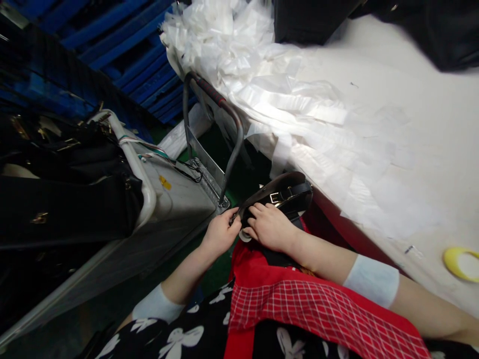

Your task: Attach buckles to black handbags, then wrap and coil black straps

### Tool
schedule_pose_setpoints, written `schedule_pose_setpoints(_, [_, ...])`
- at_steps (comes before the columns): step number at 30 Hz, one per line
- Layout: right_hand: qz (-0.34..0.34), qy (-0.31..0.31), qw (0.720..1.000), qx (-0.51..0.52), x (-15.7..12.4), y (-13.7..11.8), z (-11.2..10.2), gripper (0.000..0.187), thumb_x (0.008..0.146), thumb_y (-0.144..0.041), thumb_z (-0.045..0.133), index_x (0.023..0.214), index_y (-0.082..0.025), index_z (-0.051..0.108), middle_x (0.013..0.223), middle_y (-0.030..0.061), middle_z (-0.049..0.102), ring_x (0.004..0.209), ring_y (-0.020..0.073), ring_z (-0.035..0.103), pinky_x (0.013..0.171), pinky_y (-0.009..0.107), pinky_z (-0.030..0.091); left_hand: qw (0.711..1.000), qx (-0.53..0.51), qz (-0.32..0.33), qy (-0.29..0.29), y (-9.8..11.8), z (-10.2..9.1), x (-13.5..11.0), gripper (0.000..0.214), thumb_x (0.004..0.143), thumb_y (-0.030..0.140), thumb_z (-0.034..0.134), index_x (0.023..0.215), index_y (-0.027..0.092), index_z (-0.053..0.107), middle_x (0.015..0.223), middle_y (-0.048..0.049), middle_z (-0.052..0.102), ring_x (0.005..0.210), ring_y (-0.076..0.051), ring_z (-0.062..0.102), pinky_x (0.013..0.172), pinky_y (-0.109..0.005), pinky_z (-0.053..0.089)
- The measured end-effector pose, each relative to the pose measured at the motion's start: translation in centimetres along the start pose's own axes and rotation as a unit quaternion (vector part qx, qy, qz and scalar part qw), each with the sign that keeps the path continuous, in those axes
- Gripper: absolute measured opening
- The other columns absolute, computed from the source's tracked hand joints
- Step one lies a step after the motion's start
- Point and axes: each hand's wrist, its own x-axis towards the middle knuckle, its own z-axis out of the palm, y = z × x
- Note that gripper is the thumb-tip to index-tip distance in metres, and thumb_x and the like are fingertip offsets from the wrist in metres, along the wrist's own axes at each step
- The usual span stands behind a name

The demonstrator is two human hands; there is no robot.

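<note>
A black handbag with a gold buckle rests against the front of my red apron, its flap lifted. My left hand is closed on the near left edge of the flap, thumb and fingers pinching it. My right hand lies over the bag's body with its fingers bent round the edge below the buckle. A small pale round piece shows under my right thumb; I cannot make out what it is. The bag's inside is mostly hidden by my hands and the flap.
On my left stands a white bin heaped with black bags. Ahead is a trolley with a metal handle. White plastic wrappers cover much of the white table, with a yellow tape ring. Blue pallets are stacked behind.
</note>
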Motion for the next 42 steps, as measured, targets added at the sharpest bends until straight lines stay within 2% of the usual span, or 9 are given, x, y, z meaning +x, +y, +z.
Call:
schedule_pose_setpoints(3, [0.119, 0.084, 0.957, 0.251, 0.3, 1.0, 0.0, 0.023, 0.092, -0.032, 0.057, 0.084, -0.015, 0.071, 0.095, 0.0095, 0.070, 0.092, 0.0213, 0.062, 0.086, 0.035, 0.046, 1.000, 0.002, 0.003, 0.000, 0.2, -0.4, -0.3, 0.044, 0.091, 0.037, 0.044, 0.120, 0.012, 0.065, 0.111, -0.0135, 0.073, 0.098, -0.026, 0.069, 0.086, -0.036, 0.053])
schedule_pose_setpoints(5, [0.262, 0.120, 0.847, 0.446, 0.9, 1.8, -0.2, 0.026, 0.091, -0.038, 0.058, 0.084, -0.015, 0.069, 0.085, 0.0071, 0.070, 0.077, 0.0179, 0.065, 0.075, 0.032, 0.051, 1.000, 0.021, 0.008, -0.012, 0.6, -0.6, -0.8, 0.047, 0.091, 0.040, 0.046, 0.124, 0.011, 0.063, 0.105, -0.0132, 0.074, 0.091, -0.026, 0.070, 0.083, -0.036, 0.054])
schedule_pose_setpoints(8, [0.406, 0.093, 0.633, 0.652, 1.8, 2.7, -0.5, 0.033, 0.089, -0.045, 0.060, 0.084, -0.013, 0.065, 0.076, 0.0077, 0.068, 0.064, 0.0158, 0.063, 0.062, 0.029, 0.053, 0.995, 0.069, 0.032, -0.060, 1.3, -0.2, -1.8, 0.055, 0.090, 0.045, 0.050, 0.131, 0.008, 0.058, 0.105, -0.0152, 0.074, 0.089, -0.027, 0.071, 0.080, -0.036, 0.054])
schedule_pose_setpoints(11, [0.452, 0.119, 0.519, 0.716, 2.4, 3.1, 0.4, 0.024, 0.086, -0.036, 0.064, 0.079, -0.013, 0.062, 0.067, 0.0056, 0.065, 0.061, 0.0155, 0.062, 0.060, 0.028, 0.053, 0.984, 0.121, 0.058, -0.117, 2.0, 0.5, -2.7, 0.066, 0.089, 0.052, 0.053, 0.135, 0.006, 0.053, 0.103, -0.0167, 0.074, 0.090, -0.030, 0.070, 0.079, -0.038, 0.054])
schedule_pose_setpoints(15, [0.460, 0.189, 0.514, 0.699, 2.6, 3.3, 2.5, 0.014, 0.074, -0.012, 0.062, 0.087, -0.016, 0.060, 0.064, 0.0004, 0.063, 0.058, 0.0166, 0.060, 0.060, 0.030, 0.052, 0.980, 0.101, 0.085, -0.151, 2.3, 0.1, -2.9, 0.056, 0.092, 0.048, 0.050, 0.131, 0.009, 0.058, 0.089, -0.0110, 0.075, 0.083, -0.026, 0.071, 0.076, -0.035, 0.054])
schedule_pose_setpoints(21, [0.413, 0.245, 0.544, 0.688, 1.0, 2.9, 3.9, 0.038, 0.063, -0.008, 0.061, 0.100, -0.017, 0.063, 0.087, 0.0028, 0.072, 0.082, 0.0209, 0.066, 0.082, 0.033, 0.051, 0.993, 0.003, 0.119, 0.012, 2.5, -2.1, 1.5, 0.029, 0.095, 0.034, 0.047, 0.104, 0.021, 0.072, 0.093, -0.0030, 0.075, 0.085, -0.017, 0.069, 0.077, -0.026, 0.051])
schedule_pose_setpoints(25, [0.382, 0.239, 0.565, 0.691, 0.2, 2.6, 4.5, 0.043, 0.065, -0.014, 0.062, 0.108, -0.016, 0.064, 0.092, 0.0057, 0.073, 0.085, 0.0239, 0.067, 0.083, 0.037, 0.051, 0.984, 0.121, 0.128, -0.010, 3.1, 0.0, 5.9, 0.032, 0.089, 0.039, 0.061, 0.114, 0.021, 0.068, 0.072, -0.0002, 0.070, 0.065, -0.016, 0.064, 0.060, -0.025, 0.046])
schedule_pose_setpoints(29, [0.375, 0.233, 0.575, 0.688, 0.0, 2.6, 4.8, 0.047, 0.067, -0.016, 0.061, 0.113, -0.017, 0.064, 0.093, 0.0060, 0.073, 0.082, 0.0239, 0.067, 0.081, 0.038, 0.051, 0.942, 0.255, 0.217, -0.005, 3.6, 2.7, 8.3, 0.038, 0.091, 0.039, 0.061, 0.126, 0.023, 0.061, 0.094, -0.0043, 0.074, 0.082, -0.020, 0.069, 0.068, -0.027, 0.047])
schedule_pose_setpoints(42, [0.391, 0.224, 0.548, 0.705, -0.4, 2.4, 3.9, 0.041, 0.067, -0.015, 0.062, 0.107, -0.015, 0.061, 0.082, 0.0028, 0.071, 0.079, 0.0220, 0.066, 0.079, 0.035, 0.049, 0.914, 0.314, 0.258, -0.001, 3.5, 2.7, 8.0, 0.033, 0.100, 0.034, 0.040, 0.085, 0.016, 0.065, 0.081, -0.0100, 0.069, 0.079, -0.021, 0.064, 0.071, -0.029, 0.044])
